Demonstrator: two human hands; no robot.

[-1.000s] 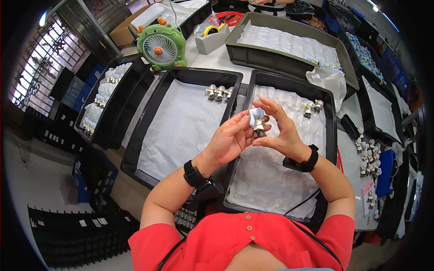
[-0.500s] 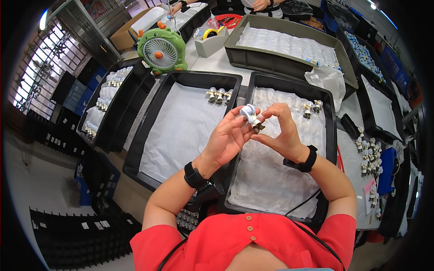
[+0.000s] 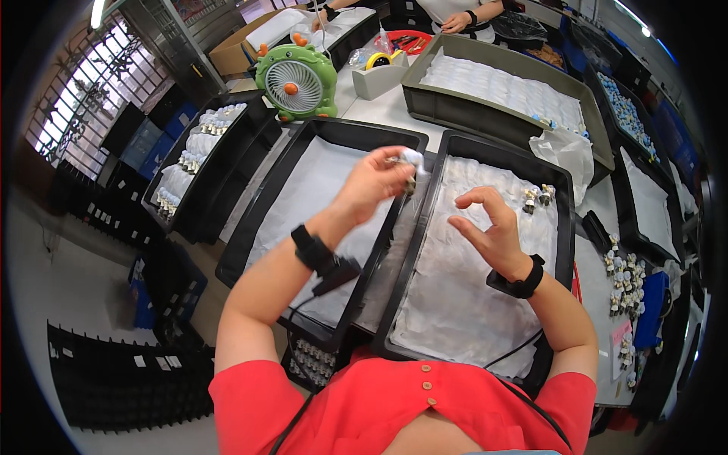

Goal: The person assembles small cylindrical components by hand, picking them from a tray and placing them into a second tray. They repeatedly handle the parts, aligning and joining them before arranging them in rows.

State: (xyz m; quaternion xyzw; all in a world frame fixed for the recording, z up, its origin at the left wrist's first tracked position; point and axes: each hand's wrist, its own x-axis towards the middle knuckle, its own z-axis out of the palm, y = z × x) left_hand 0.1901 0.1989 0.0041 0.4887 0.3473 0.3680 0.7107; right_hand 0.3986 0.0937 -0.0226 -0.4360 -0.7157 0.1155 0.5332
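My left hand (image 3: 371,184) is pinched on a small white-topped figurine (image 3: 412,159), above the right part of the left black tray (image 3: 227,262). Motion blurs the figurine a little. My right hand (image 3: 493,231) is held over the right black tray (image 3: 564,227), thumb and forefinger curved apart with nothing between them. White crinkled lining covers that tray's bottom, and a few figurines (image 3: 537,198) stand near its far right corner. Flat white paper (image 3: 326,197) lines the left tray; my left hand hides its far right part.
Beyond the trays stand a green cartoon-shaped fan (image 3: 322,76), a light tape holder (image 3: 377,82) and a large grey-green bin (image 3: 425,114). More figurines (image 3: 628,280) lie at right beside a blue box (image 3: 654,307). A tray with figurine rows (image 3: 189,161) is at left. Another person's hand (image 3: 456,23) shows at the back.
My hands have come apart: the left has drawn away with the figurine and turned over, while the right has let go and moved slightly right. The whole view has shifted a little.
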